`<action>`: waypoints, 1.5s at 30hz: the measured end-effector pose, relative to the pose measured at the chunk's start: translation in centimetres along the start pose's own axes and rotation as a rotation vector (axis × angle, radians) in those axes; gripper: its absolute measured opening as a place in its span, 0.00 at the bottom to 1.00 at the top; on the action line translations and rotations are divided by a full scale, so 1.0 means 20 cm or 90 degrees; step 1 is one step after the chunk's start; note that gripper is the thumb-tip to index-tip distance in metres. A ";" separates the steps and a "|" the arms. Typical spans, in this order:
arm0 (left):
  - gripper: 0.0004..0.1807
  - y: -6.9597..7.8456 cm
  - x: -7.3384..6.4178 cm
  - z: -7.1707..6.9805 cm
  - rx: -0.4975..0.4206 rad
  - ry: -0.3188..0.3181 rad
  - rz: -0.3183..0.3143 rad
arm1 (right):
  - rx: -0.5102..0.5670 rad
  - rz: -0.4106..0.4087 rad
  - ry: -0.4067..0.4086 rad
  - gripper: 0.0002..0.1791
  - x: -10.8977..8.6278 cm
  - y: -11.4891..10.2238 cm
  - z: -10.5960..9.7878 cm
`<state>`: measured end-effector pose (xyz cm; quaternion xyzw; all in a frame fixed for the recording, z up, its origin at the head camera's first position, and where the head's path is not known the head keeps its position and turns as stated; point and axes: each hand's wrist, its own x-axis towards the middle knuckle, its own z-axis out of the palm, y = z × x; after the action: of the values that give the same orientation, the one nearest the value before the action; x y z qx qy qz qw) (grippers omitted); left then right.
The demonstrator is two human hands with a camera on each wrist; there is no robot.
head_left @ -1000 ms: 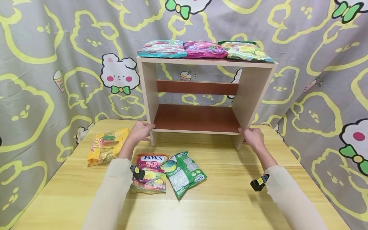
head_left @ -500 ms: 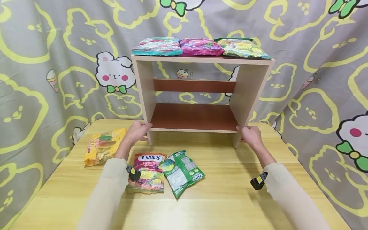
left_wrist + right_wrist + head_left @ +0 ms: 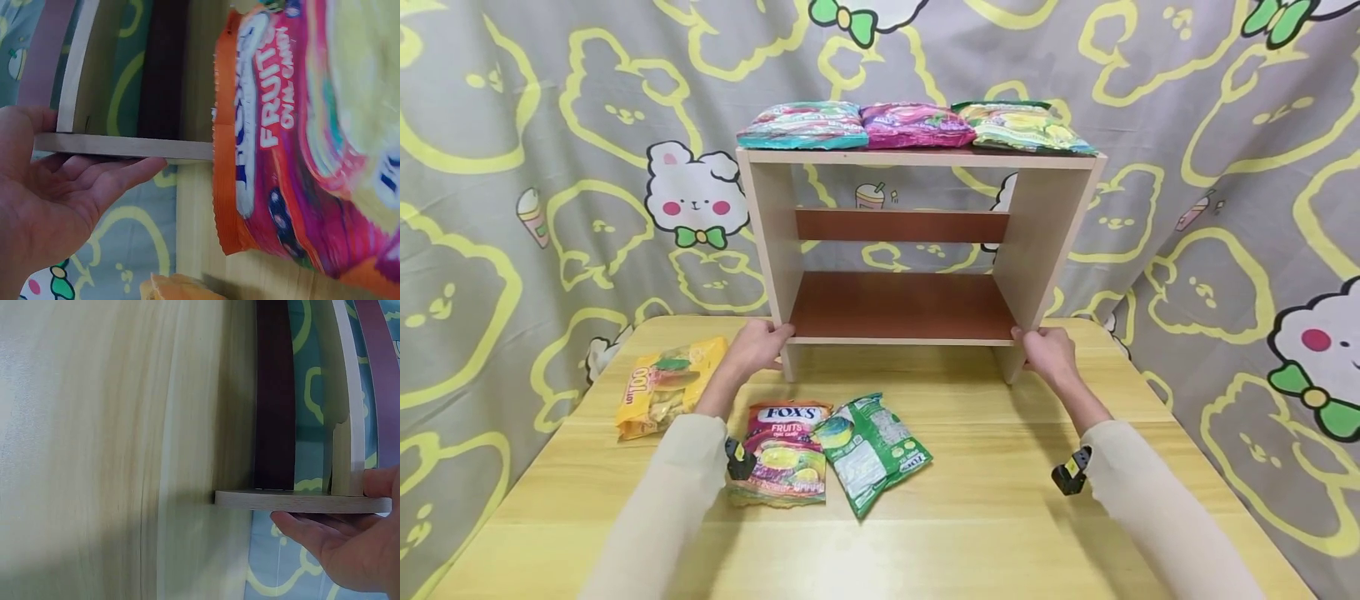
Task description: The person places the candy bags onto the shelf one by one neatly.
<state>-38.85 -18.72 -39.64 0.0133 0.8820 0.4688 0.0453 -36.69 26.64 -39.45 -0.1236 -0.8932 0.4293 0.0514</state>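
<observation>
A small wooden shelf unit point(image 3: 1060, 242) with pale sides and reddish-brown boards stands at the back of the table. My left hand point(image 3: 757, 345) grips its left side low down, at the lower board's front corner. In the left wrist view, the thumb lies inside the side panel point(image 3: 125, 146) and the fingers lie along its outer face. On the opposite side, my right hand point(image 3: 1049, 352) holds the right panel point(image 3: 281, 501) likewise, thumb inside and fingers outside. Three candy bags lie along the top: teal point(image 3: 805, 127), pink point(image 3: 916, 125) and yellow-green point(image 3: 1026, 127).
In front of the shelf lie a red Fox's Fruits candy bag point(image 3: 786, 458) and a green candy bag point(image 3: 876, 454), edges overlapping. A yellow bag point(image 3: 670, 387) sits at the table's left, beside my left forearm. A patterned grey curtain point(image 3: 602, 108) hangs close behind the table point(image 3: 970, 533).
The whole scene has slid slightly left in the head view. Both hands keep their hold on the shelf unit, and the bags stay in place.
</observation>
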 end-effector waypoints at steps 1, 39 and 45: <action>0.29 0.00 0.00 0.00 0.008 0.001 0.005 | -0.005 0.000 0.000 0.30 0.00 0.00 0.00; 0.26 0.10 -0.09 -0.18 0.287 -0.111 0.021 | -0.027 -0.010 -0.007 0.29 0.01 0.00 0.00; 0.19 0.11 -0.11 -0.33 0.307 -0.105 0.017 | -0.025 -0.010 -0.010 0.30 0.01 0.00 0.00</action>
<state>-37.31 -23.16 -34.05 0.0737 0.9615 0.2425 0.1060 -36.90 26.70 -39.36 -0.1143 -0.9029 0.4119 0.0450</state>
